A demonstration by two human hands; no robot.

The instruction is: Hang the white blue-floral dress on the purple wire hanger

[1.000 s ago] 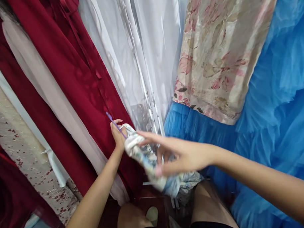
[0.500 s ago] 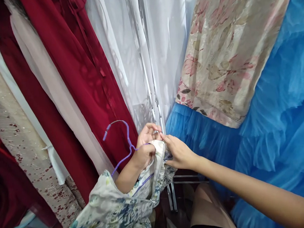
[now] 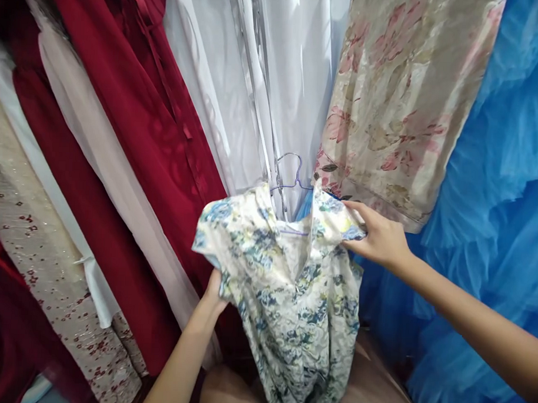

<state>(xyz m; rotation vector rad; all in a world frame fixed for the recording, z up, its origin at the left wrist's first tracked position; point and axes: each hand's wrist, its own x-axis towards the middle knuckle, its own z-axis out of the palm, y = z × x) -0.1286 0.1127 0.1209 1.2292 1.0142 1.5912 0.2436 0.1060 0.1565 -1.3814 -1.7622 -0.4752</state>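
Observation:
A white dress (image 3: pixel 287 302) with a blue and yellow floral print hangs open in front of me, its V-neck facing me. Inside its shoulders is a thin purple hanger (image 3: pixel 298 173), the curved hook standing up above the neckline. My right hand (image 3: pixel 378 232) is closed on the right shoulder of the dress, thumb and fingers pinching cloth and hanger end. On the other side, my left hand (image 3: pixel 215 291) grips the garment below the left sleeve, most of its fingers hidden behind the fabric.
Dark red gowns (image 3: pixel 122 114) and a beige sparkly dress (image 3: pixel 64 265) hang at left. White cloth (image 3: pixel 295 67) and metal rack poles (image 3: pixel 259 89) are behind. A beige floral garment (image 3: pixel 395 112) and blue ruffled tulle (image 3: pixel 493 203) hang at right.
The hanger has gone from lying sideways to upright inside the dress shoulders. My hands have moved apart, and the bunched dress is now spread out with its front facing me.

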